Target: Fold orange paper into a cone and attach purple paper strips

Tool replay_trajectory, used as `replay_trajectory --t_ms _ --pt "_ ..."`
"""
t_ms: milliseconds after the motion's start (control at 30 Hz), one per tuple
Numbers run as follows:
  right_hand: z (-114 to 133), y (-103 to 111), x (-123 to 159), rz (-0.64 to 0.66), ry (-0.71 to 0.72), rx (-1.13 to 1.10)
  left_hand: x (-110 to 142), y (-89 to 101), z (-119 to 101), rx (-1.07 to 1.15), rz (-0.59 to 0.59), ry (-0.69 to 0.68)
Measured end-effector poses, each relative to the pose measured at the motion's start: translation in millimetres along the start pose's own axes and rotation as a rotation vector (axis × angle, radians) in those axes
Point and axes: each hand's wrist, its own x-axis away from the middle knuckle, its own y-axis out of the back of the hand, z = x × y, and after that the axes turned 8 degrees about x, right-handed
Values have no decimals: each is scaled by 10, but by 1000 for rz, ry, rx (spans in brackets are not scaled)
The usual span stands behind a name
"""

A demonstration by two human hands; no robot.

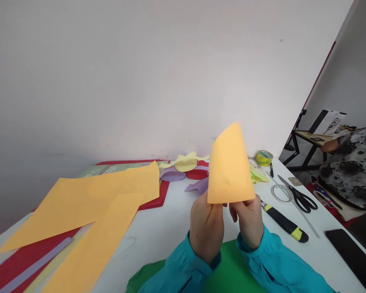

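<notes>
A curved piece of orange paper (231,167) stands up above the table between my two hands. My left hand (206,228) grips its lower left edge, thumb and fingers partly behind the sheet. At the lower right edge, my right hand (247,219) pinches the same paper, its fingertips partly hidden. Behind the paper lie cut pieces: a purple disc shape (173,176), a red one (197,174) and a pale yellow one (186,164). To the left, larger orange sheets (88,199) overlap on red paper (33,256).
On the right of the white table (167,228) lie a utility knife (285,221), black scissors (299,197), a clear tape ring (281,193), a yellow tape roll (264,158) and a black flat object (352,254). Another person (350,167) is at far right. A wall (171,81) stands behind.
</notes>
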Motion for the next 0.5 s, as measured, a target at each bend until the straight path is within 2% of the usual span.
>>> replay_trajectory --t_ms 200,333,500 --pt "52 4 -2 31 21 -53 7 -26 9 72 83 28" --pt "37 7 16 14 -4 -64 19 -46 37 91 156 -2" --pt "11 23 15 -40 -26 8 7 -8 43 -54 16 29"
